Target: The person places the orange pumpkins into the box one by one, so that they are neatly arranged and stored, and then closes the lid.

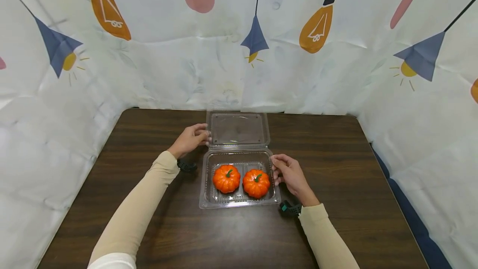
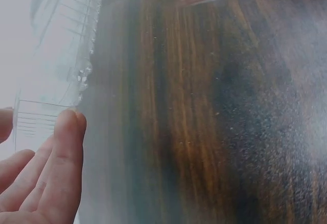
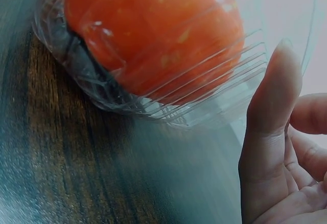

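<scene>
A clear plastic clamshell container [image 1: 239, 205] lies on the table with its lid [image 1: 238, 128] folded back, away from me. Two small orange pumpkins [image 1: 226, 179] with green stems sit side by side in its base; the right pumpkin [image 3: 158, 35] shows through the ribbed wall in the right wrist view. My left hand [image 1: 191, 139] pinches the lid's left edge, with thumb and fingers on either side of the plastic in the left wrist view. At the base's upper right edge, my right hand [image 1: 292, 175] holds the rim between thumb and fingers.
The dark wood-grain table [image 1: 157, 227] extends around the container on all sides. A white curtain [image 1: 239, 78] printed with lamps and bulbs hangs behind the table and along both sides. Each wrist wears a dark strap [image 1: 291, 208].
</scene>
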A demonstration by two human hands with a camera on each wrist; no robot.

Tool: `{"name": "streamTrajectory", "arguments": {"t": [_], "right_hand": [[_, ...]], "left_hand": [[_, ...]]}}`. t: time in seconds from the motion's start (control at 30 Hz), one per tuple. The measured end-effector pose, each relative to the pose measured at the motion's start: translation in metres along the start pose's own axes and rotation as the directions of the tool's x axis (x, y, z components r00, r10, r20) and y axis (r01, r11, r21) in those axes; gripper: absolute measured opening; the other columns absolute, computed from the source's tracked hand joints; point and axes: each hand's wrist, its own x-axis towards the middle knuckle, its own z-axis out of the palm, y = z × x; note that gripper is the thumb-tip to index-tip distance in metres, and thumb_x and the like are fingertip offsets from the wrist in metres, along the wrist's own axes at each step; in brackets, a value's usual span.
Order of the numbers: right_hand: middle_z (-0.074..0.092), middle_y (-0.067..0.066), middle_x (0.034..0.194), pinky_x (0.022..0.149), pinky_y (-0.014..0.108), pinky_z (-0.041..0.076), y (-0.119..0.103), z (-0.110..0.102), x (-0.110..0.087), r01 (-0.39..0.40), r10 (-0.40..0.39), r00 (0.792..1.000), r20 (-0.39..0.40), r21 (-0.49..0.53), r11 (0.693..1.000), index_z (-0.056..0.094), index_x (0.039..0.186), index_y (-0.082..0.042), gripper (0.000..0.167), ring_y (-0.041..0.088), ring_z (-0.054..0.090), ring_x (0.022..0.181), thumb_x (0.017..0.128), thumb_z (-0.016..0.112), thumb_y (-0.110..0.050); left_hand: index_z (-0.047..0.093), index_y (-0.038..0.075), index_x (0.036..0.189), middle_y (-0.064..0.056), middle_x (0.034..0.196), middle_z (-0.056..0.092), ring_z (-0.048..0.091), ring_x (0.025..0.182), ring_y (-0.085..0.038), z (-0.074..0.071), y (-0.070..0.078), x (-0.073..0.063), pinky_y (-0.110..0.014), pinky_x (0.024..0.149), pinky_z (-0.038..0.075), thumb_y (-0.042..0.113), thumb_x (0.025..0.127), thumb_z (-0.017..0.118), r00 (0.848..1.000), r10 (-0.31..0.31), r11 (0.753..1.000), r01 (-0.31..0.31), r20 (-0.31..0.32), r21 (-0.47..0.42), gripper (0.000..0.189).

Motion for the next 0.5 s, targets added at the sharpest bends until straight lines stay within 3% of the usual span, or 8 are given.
{"name": "streamTrajectory", "arguments": {"t": [0.1,0.33,0.5], "right_hand": [[0.061,0.001,0.083,0.049,0.025,0.056,-0.001,0.000,-0.001,0.004,-0.004,1.000,0.000,-0.004,1.000,0.059,0.131,0.002,0.034,0.012,0.056,0.058,0.107,0.057,-0.022],[0.060,0.001,0.084,0.050,0.025,0.056,-0.002,0.001,-0.001,0.007,-0.007,1.000,0.003,-0.001,1.000,0.058,0.132,0.004,0.035,0.013,0.055,0.059,0.108,0.056,-0.022],[0.061,0.001,0.083,0.050,0.026,0.057,-0.002,0.001,-0.001,0.005,-0.005,1.000,0.001,-0.004,1.000,0.057,0.131,0.004,0.033,0.013,0.056,0.059,0.108,0.056,-0.020]], "left_hand": [[0.030,-0.001,0.161,-0.033,0.147,0.055,0.065,0.124,-0.042,-0.001,0.005,-0.003,-0.049,0.106,0.057,0.015,0.109,0.050,1.000,-0.002,1.000,0.002,-0.005,-0.003,0.058],[0.030,-0.003,0.160,-0.032,0.153,0.048,0.058,0.132,-0.046,-0.001,0.014,-0.006,-0.027,0.094,0.062,0.010,0.109,0.050,1.000,0.015,0.997,-0.015,-0.012,-0.070,0.057],[0.031,0.000,0.160,-0.029,0.156,0.046,0.057,0.136,-0.045,-0.002,0.022,-0.010,-0.039,0.103,0.060,0.017,0.109,0.051,1.000,0.012,0.998,-0.013,-0.018,-0.060,0.057]]}}
